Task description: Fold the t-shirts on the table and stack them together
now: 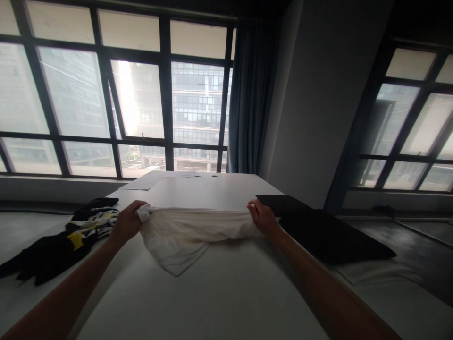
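Observation:
A thin white cloth (198,225) is stretched between my two hands above the white table (198,302). My left hand (130,218) is closed on its left end, with a bunched bit of fabric showing at the fingers. On the opposite end, my right hand (262,218) pinches the cloth near its upper edge. The top edge runs taut and nearly level. Below it the fabric sags in folds, and a loose, see-through corner hangs down toward the left of the middle. I cannot tell what kind of garment or cloth it is.
Black clothing with yellow and white patterning (83,231) lies to the left. A flat black sheet or cloth (329,226) lies on the right, with pale fabric (378,273) beside its near end. Papers (148,180) rest at the table's far left. Windows and a blue curtain (249,99) stand beyond.

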Tool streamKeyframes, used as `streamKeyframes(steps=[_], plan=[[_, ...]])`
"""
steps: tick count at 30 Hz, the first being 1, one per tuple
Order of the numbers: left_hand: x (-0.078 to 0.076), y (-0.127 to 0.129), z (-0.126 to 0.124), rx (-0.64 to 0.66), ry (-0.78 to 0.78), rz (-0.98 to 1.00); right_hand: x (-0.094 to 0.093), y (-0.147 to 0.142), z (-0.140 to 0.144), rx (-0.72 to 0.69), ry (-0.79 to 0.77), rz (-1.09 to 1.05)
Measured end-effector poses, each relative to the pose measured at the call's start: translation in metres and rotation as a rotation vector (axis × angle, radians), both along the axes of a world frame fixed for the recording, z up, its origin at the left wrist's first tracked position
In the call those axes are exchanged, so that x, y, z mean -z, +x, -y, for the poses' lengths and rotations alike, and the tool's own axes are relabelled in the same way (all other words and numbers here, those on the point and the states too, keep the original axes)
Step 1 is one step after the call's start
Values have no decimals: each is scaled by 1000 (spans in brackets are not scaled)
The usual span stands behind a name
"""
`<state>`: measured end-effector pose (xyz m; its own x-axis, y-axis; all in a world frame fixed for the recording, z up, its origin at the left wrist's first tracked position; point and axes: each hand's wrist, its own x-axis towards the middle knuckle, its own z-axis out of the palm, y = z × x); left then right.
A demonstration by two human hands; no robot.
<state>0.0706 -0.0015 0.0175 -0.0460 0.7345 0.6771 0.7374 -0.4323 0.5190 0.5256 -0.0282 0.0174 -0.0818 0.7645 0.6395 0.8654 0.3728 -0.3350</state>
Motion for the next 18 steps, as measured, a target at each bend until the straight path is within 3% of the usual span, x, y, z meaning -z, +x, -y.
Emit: streamKeyframes(steps=[2,6,8,11,15,18], plan=[[-4,-9,0,-89,11,-3,-10,12,5,-55,-140,27],[-4,-25,-2,-248,-77,-58,-10,32,11,-186,-672,165],[-2,-29,-4,-289,-164,-94,-3,40,9,-153,-763,212],[-1,-31,-5,-258,-265,-108,3,50,3,2,-553,168],[-1,-27,-4,-210,-307,174,-2,61,-2,99,-223,-179],[-2,-25,-5,-193,-340,346,-9,64,0,69,-179,-381]])
